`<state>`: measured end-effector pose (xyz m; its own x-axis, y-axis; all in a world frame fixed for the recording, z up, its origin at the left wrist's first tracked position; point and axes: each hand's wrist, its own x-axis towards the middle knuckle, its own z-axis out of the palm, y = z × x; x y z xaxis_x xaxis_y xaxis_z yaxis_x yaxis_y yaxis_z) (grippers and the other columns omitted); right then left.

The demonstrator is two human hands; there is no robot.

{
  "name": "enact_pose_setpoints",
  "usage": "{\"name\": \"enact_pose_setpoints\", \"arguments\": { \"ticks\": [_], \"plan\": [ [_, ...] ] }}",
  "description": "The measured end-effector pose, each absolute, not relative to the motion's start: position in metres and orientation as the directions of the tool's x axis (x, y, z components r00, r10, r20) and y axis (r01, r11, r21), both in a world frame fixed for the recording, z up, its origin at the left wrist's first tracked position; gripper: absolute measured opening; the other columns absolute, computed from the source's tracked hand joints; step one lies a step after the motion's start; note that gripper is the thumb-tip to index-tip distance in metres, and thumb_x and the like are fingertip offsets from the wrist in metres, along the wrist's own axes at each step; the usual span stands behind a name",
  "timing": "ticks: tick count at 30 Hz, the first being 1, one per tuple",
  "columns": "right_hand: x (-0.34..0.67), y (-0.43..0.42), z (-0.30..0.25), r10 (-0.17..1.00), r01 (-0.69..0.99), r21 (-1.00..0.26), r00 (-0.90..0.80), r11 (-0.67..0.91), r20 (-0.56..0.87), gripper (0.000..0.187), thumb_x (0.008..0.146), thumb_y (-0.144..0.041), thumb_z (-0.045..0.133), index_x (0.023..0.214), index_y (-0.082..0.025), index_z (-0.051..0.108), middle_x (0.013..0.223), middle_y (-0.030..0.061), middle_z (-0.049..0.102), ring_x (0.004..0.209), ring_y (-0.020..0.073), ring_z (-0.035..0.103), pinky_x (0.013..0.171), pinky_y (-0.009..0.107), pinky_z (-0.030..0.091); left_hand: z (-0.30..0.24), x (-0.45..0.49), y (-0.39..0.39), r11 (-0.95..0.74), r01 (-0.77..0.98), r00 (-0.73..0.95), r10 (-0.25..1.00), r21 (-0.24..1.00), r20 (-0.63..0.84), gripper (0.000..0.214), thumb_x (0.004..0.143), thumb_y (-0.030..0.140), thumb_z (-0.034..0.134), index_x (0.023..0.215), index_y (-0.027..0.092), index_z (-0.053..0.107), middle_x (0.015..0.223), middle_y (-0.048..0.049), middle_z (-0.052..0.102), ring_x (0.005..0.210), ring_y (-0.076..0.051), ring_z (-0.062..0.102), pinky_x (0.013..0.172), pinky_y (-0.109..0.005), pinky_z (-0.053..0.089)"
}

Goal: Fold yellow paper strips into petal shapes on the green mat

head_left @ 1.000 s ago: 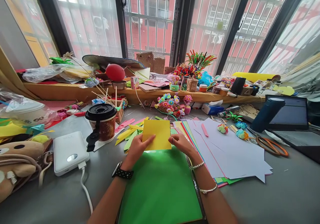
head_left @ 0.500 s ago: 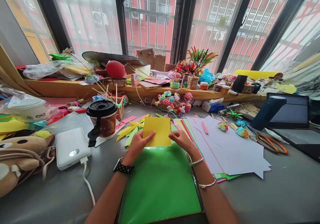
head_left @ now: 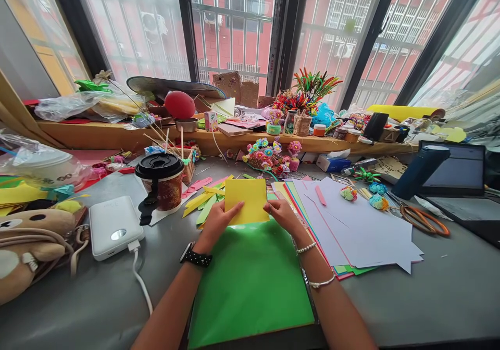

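Observation:
A yellow sheet of paper (head_left: 247, 198) stands tilted up over the far edge of a green sheet (head_left: 250, 282) lying in front of me. My left hand (head_left: 217, 223) pinches the yellow sheet's lower left corner, thumb on top. Its lower right edge is held by my right hand (head_left: 282, 214), fingers curled around it. A black watch sits on my left wrist and bead bracelets on my right.
A lidded coffee cup (head_left: 160, 182) and a white power bank (head_left: 113, 226) with its cable stand to the left. A fanned stack of coloured and white paper (head_left: 351, 230) lies to the right, with orange-handled scissors (head_left: 424, 220), a dark blue bottle (head_left: 420, 170) and a laptop (head_left: 461, 175) beyond. Craft flowers (head_left: 269, 160) crowd the sill.
The yellow sheet and both hands sit slightly higher and farther from me in the picture; the grip is unchanged. The view has drifted a little.

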<state>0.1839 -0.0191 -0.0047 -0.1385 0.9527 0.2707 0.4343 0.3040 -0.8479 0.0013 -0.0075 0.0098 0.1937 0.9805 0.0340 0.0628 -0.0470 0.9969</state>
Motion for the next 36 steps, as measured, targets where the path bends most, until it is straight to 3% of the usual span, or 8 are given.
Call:
{"name": "enact_pose_setpoints", "arguments": {
  "ticks": [9, 14, 17, 23, 36],
  "plan": [
    [0.1849, -0.0161, -0.0076, 0.949, 0.423, -0.85, -0.119, 0.315, 0.293, 0.058, 0.061, -0.073, 0.032, 0.044, -0.018, 0.032, 0.045, -0.0044, 0.027, 0.043, 0.0075, 0.025, 0.042, 0.023, 0.015, 0.0095, 0.0026, -0.0082, -0.05, -0.007, 0.175, 0.983, 0.999, 0.05, 0.045, 0.056, 0.043, 0.064, 0.085, 0.01, 0.061, 0.091, -0.0121, 0.065, 0.075, -0.024, 0.062, 0.062, -0.031, 0.049],
    [0.1891, -0.0207, -0.0048, 0.931, 0.439, -0.825, -0.249, 0.355, 0.268, 0.064, 0.066, -0.07, 0.029, 0.056, -0.014, 0.058, 0.056, 0.0029, 0.055, 0.051, 0.0115, 0.047, 0.046, 0.022, 0.029, 0.0114, -0.0008, -0.0082, -0.07, -0.033, 0.121, 0.99, 0.997, 0.073, 0.045, 0.056, 0.044, 0.064, 0.087, 0.011, 0.062, 0.092, -0.0107, 0.065, 0.077, -0.024, 0.061, 0.064, -0.032, 0.05],
    [0.1901, -0.0229, -0.0041, 0.926, 0.471, -0.807, -0.293, 0.356, 0.238, 0.064, 0.067, -0.069, 0.031, 0.061, -0.014, 0.063, 0.062, 0.0056, 0.061, 0.056, 0.0135, 0.052, 0.049, 0.023, 0.032, 0.0126, -0.0017, -0.0085, -0.079, -0.011, 0.115, 0.99, 0.997, 0.08, 0.045, 0.056, 0.044, 0.064, 0.086, 0.011, 0.062, 0.09, -0.0096, 0.066, 0.077, -0.023, 0.061, 0.063, -0.03, 0.049],
    [0.1895, -0.0208, -0.0071, 0.937, 0.527, -0.781, -0.272, 0.335, 0.218, 0.065, 0.066, -0.07, 0.031, 0.059, -0.014, 0.063, 0.059, 0.0047, 0.061, 0.053, 0.0132, 0.051, 0.047, 0.023, 0.031, 0.0111, -0.0013, -0.0071, -0.118, 0.069, 0.115, 0.987, 0.991, 0.11, 0.046, 0.054, 0.047, 0.064, 0.081, 0.009, 0.063, 0.081, -0.0101, 0.067, 0.071, -0.023, 0.061, 0.059, -0.029, 0.048],
    [0.184, -0.0224, -0.0034, 0.948, 0.618, -0.72, -0.192, 0.317, 0.253, 0.052, 0.069, -0.06, 0.043, 0.047, -0.014, 0.056, 0.044, -0.0007, 0.048, 0.044, 0.0087, 0.04, 0.044, 0.022, 0.024, 0.01, -0.0022, -0.0077, -0.115, 0.095, 0.109, 0.989, 0.989, 0.105, 0.041, 0.059, 0.043, 0.062, 0.082, 0.01, 0.062, 0.086, -0.0105, 0.067, 0.073, -0.024, 0.062, 0.06, -0.029, 0.049]
  ]
}}
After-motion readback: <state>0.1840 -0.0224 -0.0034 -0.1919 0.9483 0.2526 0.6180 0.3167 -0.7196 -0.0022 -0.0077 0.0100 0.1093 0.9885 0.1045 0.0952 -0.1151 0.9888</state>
